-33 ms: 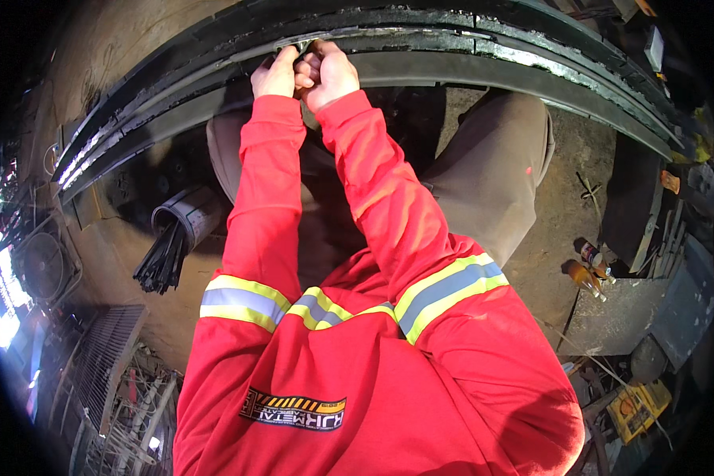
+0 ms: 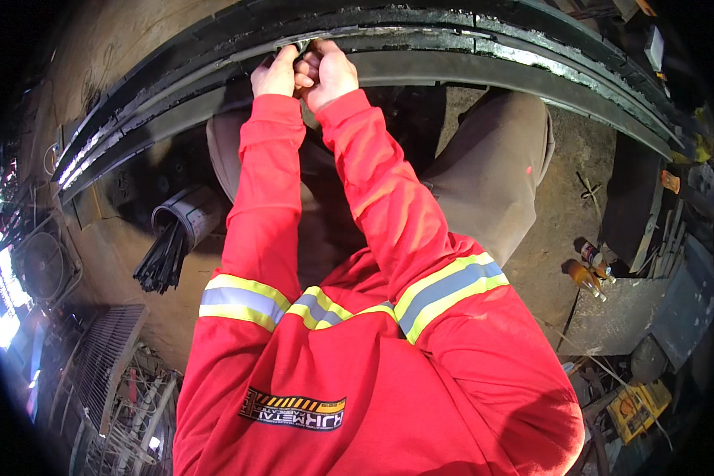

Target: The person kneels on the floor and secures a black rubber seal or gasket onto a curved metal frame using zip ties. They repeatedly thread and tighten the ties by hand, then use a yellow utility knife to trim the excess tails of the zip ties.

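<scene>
Hands (image 2: 274, 77) (image 2: 332, 79) meet at bars (image 2: 444, 68); a bucket (image 2: 204, 213) holds black strips (image 2: 163, 259).

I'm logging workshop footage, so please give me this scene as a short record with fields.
Left hand: at the long metal bars, fingers bent
Right hand: close beside the left hand, fingers curled
Item between hands: too small and covered to tell
Clothing: red sleeves with yellow-and-silver bands
Left side: bucket, black strips sticking out; fan farther out
Right side: amber bottle on the floor
</scene>
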A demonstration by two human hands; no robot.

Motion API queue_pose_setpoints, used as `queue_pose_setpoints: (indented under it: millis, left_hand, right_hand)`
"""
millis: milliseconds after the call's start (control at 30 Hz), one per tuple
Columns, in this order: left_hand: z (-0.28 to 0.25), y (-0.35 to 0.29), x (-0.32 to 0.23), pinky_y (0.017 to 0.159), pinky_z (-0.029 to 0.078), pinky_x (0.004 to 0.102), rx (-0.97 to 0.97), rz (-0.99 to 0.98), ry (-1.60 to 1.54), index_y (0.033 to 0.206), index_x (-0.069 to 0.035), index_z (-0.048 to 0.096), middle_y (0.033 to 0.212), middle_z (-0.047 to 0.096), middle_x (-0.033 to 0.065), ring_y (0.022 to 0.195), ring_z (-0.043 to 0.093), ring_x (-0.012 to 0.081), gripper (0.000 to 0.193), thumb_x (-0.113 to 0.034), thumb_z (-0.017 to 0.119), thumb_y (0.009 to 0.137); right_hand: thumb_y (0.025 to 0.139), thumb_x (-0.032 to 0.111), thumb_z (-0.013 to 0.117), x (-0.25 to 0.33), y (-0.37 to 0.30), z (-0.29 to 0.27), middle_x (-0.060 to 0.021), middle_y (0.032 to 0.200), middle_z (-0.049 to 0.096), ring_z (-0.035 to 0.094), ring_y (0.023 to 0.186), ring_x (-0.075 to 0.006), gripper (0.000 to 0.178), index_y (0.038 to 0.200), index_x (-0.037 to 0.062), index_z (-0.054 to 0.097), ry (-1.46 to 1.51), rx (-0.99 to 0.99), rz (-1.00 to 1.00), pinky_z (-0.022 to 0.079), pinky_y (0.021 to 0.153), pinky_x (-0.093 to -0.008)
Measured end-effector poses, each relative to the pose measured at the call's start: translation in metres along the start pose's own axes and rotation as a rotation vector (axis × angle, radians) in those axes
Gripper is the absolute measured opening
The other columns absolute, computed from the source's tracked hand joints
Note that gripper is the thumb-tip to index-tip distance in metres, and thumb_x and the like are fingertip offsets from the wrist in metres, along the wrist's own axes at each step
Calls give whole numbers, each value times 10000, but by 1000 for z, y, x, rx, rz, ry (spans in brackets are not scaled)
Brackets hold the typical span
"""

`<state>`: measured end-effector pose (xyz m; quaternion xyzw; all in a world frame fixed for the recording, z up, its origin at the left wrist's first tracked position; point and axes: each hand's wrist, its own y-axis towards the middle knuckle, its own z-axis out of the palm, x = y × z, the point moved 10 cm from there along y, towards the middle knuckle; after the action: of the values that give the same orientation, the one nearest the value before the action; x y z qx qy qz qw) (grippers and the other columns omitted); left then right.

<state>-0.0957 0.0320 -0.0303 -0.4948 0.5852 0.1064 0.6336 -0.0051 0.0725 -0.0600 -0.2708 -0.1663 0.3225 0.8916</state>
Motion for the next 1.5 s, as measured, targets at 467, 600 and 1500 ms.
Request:
queue_pose_setpoints:
  millis: [467, 600, 1500]
  left_hand:
    - [-15, 18, -24, 481, 434, 347, 84, 417, 557, 996, -42, 645, 692, 622, 136, 559, 562, 219, 275, -271, 584, 855]
    - [-9, 9, -39, 786, 477, 461, 17, 672, 805, 947, -9, 645, 883, 629, 288, 915, 600, 446, 470, -461, 563, 850]
    - [-10, 25, -39, 663, 502, 495, 164, 1038, 1453, 1061, -139, 641, 790, 650, 208, 766, 636, 402, 270, -220, 582, 810]
  right_hand:
    - [883, 117, 563, 6, 5, -7, -43, 635, 566, 496, 466, -125, 113, 856, 21, 616, -664, -112, -320, 344, 346, -286]
    - [866, 99, 531, 20, -1, -4, -162, 783, 680, 632, 668, -201, 224, 966, -43, 673, -944, -230, -575, 504, 647, -317]
    - [798, 301, 518, 17, -41, 55, -219, 771, 664, 656, 722, -397, 293, 837, 69, 692, -1797, 17, -715, 520, 696, -487]
